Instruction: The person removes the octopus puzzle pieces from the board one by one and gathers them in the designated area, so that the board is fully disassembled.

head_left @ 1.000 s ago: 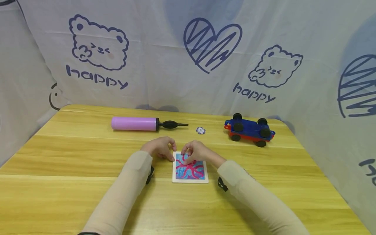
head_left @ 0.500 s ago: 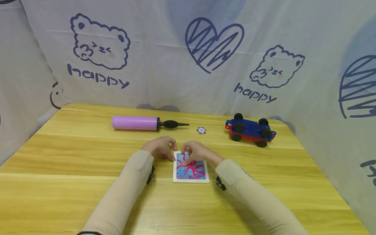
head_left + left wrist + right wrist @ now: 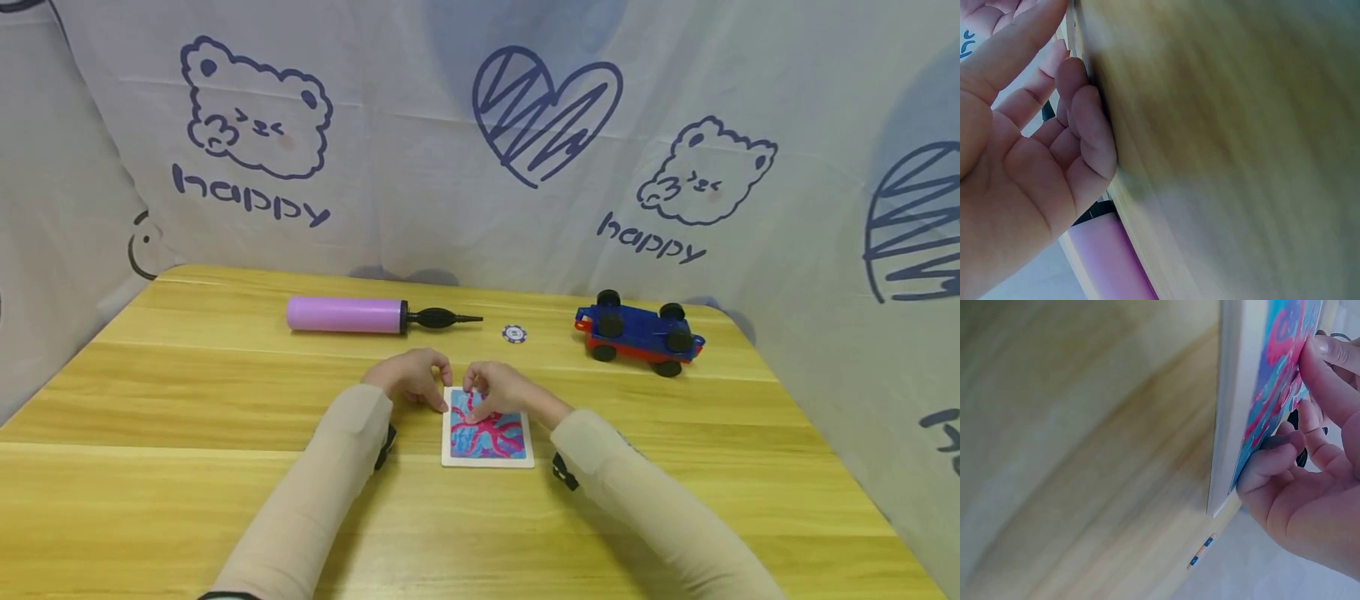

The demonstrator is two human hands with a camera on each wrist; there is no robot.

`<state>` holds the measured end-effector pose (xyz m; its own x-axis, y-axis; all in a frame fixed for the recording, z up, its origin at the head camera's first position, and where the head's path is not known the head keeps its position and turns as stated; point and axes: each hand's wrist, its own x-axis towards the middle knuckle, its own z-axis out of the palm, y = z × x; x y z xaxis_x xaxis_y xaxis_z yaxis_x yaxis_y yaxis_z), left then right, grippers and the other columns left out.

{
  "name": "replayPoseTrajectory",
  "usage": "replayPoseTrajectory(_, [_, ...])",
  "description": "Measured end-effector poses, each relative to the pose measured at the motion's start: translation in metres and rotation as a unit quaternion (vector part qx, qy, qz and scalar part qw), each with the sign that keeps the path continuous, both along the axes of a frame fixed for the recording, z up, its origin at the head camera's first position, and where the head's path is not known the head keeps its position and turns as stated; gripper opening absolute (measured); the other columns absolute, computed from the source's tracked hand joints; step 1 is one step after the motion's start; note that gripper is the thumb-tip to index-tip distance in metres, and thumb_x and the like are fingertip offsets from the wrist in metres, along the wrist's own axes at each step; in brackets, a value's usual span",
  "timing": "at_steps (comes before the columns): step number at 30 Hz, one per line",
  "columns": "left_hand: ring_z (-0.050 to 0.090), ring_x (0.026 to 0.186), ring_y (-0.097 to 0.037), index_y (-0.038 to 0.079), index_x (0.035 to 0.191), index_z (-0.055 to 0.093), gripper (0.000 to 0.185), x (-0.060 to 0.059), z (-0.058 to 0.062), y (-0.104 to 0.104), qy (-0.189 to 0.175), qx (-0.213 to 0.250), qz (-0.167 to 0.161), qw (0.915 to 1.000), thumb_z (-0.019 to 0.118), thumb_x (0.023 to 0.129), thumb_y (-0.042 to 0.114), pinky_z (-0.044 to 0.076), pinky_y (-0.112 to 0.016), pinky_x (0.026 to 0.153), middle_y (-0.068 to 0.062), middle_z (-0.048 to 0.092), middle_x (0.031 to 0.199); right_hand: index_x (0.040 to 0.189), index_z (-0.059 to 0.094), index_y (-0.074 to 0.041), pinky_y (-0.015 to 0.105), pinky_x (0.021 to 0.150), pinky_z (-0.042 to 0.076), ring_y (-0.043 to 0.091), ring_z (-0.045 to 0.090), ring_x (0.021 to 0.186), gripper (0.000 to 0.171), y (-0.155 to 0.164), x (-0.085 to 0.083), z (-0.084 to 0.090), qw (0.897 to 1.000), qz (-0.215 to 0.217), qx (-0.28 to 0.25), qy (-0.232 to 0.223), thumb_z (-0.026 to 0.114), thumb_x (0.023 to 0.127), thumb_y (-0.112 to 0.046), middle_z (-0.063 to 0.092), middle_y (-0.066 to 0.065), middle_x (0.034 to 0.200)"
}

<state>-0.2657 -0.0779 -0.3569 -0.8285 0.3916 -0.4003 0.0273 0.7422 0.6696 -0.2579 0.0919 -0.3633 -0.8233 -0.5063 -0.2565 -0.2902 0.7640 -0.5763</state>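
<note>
A square board (image 3: 487, 442) with a white border and a pink octopus on blue lies flat on the wooden table. At its far left corner is my left hand (image 3: 408, 377), thumb by the left edge and index finger by the far edge, the corner between them. My right hand (image 3: 504, 390) is over the picture's far part. In the right wrist view its thumb (image 3: 1329, 381) and bent fingertips touch the octopus picture (image 3: 1272, 381); whether they pinch a loose piece is hidden. The left wrist view shows the left hand's other fingers (image 3: 1088, 125) loosely curled against the table.
Behind the hands lie a purple hand pump (image 3: 345, 316) with a black nozzle and a blue-and-white poker chip (image 3: 514, 334). An overturned blue and red toy car (image 3: 637, 333) sits at the back right, wheels up. A printed cloth (image 3: 420, 192) hangs behind the table (image 3: 225, 417).
The head view has shifted very slightly. Both hands and the octopus board keep their places.
</note>
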Motion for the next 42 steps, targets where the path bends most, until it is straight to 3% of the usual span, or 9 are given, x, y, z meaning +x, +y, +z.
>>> replayPoseTrajectory(8, [0.046, 0.061, -0.015, 0.007, 0.092, 0.055, 0.029, -0.0002, 0.0006, 0.0015, 0.0, -0.002, -0.003, 1.0, 0.075, 0.071, 0.007, 0.04, -0.023, 0.052, -0.007, 0.052, 0.078, 0.088, 0.052, -0.006, 0.026, 0.076, 0.042, 0.016, 0.047, 0.081, 0.032, 0.0005, 0.001, -0.0025, 1.0, 0.007, -0.014, 0.017, 0.076, 0.068, -0.005, 0.051, 0.002, 0.084])
replayPoseTrajectory(19, [0.047, 0.062, -0.015, 0.007, 0.092, 0.055, 0.028, 0.0005, 0.0015, 0.0013, -0.007, -0.003, 0.003, 1.0, 0.074, 0.072, 0.008, 0.041, -0.023, 0.054, -0.007, 0.051, 0.079, 0.091, 0.049, -0.006, 0.024, 0.069, 0.041, 0.016, 0.045, 0.076, 0.034, 0.0028, 0.0018, -0.0032, 0.999, 0.016, -0.037, 0.013, 0.075, 0.069, -0.004, 0.049, 0.002, 0.083])
replayPoseTrajectory(25, [0.046, 0.059, -0.014, 0.007, 0.092, 0.055, 0.029, 0.0002, -0.002, 0.0, -0.005, 0.001, 0.0, 1.0, 0.075, 0.071, 0.007, 0.04, -0.022, 0.052, -0.007, 0.051, 0.075, 0.092, 0.05, -0.003, 0.021, 0.06, 0.04, 0.014, 0.044, 0.069, 0.035, 0.0059, 0.0014, -0.0063, 0.996, 0.021, -0.085, -0.003, 0.075, 0.068, -0.001, 0.051, 0.003, 0.081])
replayPoseTrajectory(31, [0.046, 0.059, -0.014, 0.007, 0.092, 0.054, 0.029, 0.0006, -0.0017, -0.0002, -0.005, 0.005, 0.001, 1.0, 0.074, 0.071, 0.006, 0.04, -0.022, 0.052, -0.007, 0.051, 0.077, 0.092, 0.051, 0.0, 0.021, 0.047, 0.042, 0.012, 0.047, 0.056, 0.024, 0.007, 0.0018, -0.0071, 0.991, -0.001, -0.127, -0.038, 0.068, 0.075, 0.002, 0.052, 0.004, 0.077])
replayPoseTrajectory(42, [0.047, 0.061, -0.014, 0.006, 0.093, 0.054, 0.027, -0.0007, -0.0012, -0.0015, -0.015, 0.019, -0.002, 0.9997, 0.072, 0.073, 0.006, 0.041, -0.023, 0.054, -0.007, 0.05, 0.082, 0.094, 0.054, 0.001, 0.025, 0.048, 0.047, 0.013, 0.051, 0.058, 0.012, 0.0082, -0.0013, -0.0064, 0.985, -0.041, -0.15, -0.072, 0.06, 0.083, 0.0, 0.056, 0.006, 0.077])
